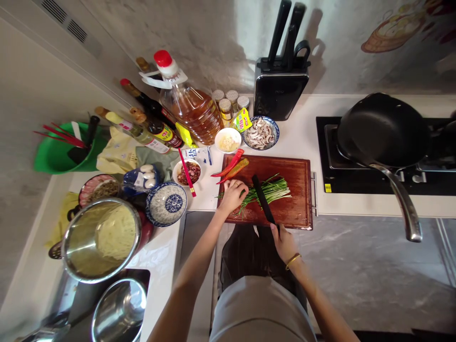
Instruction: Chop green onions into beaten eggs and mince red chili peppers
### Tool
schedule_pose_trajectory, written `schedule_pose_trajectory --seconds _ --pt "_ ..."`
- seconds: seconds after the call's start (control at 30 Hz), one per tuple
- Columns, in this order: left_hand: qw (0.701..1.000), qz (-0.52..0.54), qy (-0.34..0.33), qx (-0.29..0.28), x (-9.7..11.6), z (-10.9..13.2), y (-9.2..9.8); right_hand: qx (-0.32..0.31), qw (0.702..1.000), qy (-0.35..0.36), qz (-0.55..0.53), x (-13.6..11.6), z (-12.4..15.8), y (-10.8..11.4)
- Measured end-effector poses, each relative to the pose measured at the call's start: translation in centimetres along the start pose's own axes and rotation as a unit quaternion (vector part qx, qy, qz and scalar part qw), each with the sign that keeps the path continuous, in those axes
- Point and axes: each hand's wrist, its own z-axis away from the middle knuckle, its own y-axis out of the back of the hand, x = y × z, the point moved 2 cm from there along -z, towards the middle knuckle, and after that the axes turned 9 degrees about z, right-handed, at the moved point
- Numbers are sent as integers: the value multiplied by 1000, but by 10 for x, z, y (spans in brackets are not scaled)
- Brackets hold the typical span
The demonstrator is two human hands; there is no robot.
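My left hand (232,194) presses down with curled fingers on a bunch of green chives (272,190) lying across a brown wooden cutting board (297,209). My right hand (283,241) grips the handle of a black knife (261,199), whose blade lies across the chives just right of my left fingers. Red and orange chili peppers (232,167) rest at the board's far left corner.
A black wok (383,128) sits on the stove at right. A knife block (280,90), a bowl of sliced mushrooms (261,133), a small white bowl (228,140), an oil jug (192,109), sauce bottles and a steel bowl of noodles (101,237) crowd the left counter.
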Motion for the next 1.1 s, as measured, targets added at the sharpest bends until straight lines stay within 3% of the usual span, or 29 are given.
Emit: schedule_pose_trajectory --seconds 0.13,0.3,0.57,0.9,1.0,1.1 --pt "994 90 59 30 0 -1 -9 -8 1000 -6 8 0 -4 -3" --pt "970 226 76 55 -4 -1 -21 -17 1000 -10 9 1 -7 -6" --pt "1000 -17 8 -7 -4 3 -9 -7 1000 5 -24 4 -10 -7" --pt "996 -39 -80 -31 5 -5 -17 -13 1000 -5 -15 3 -15 -8" --pt "997 -28 -66 -18 10 -4 -20 -15 1000 -9 -5 3 -17 -11" --pt "1000 1 -5 8 12 -5 -29 -21 999 -21 17 5 -19 -16"
